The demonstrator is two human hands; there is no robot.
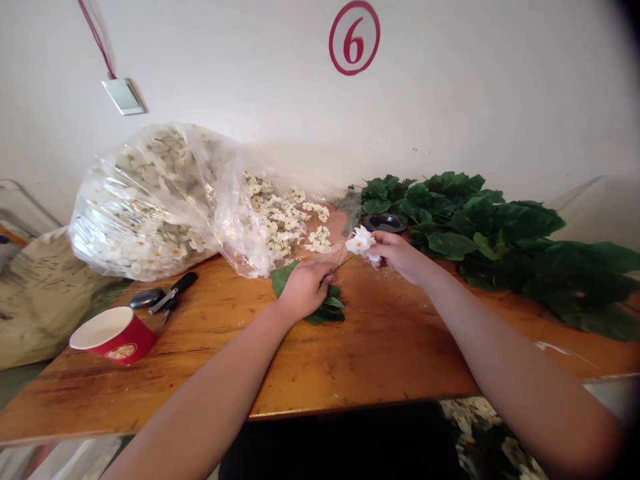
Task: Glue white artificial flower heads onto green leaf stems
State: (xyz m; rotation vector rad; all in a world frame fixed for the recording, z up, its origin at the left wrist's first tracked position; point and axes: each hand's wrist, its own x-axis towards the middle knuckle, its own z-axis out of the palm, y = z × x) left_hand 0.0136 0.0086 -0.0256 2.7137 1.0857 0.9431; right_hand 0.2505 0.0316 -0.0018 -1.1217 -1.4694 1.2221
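My left hand is closed around a stem with green artificial leaves, low over the wooden table. Some of the leaves stick out under the palm and behind the wrist. To its right, my right hand pinches a white artificial flower with a yellowish centre. A thin stem runs slantwise between the two hands. Just behind them, loose white flower sprigs spill from the mouth of a clear plastic bag packed with more of them.
Green leaf sprays are heaped along the right back, beside a round black dish. At the left stand a red paper cup and keys with a black fob. The white wall closes off the back.
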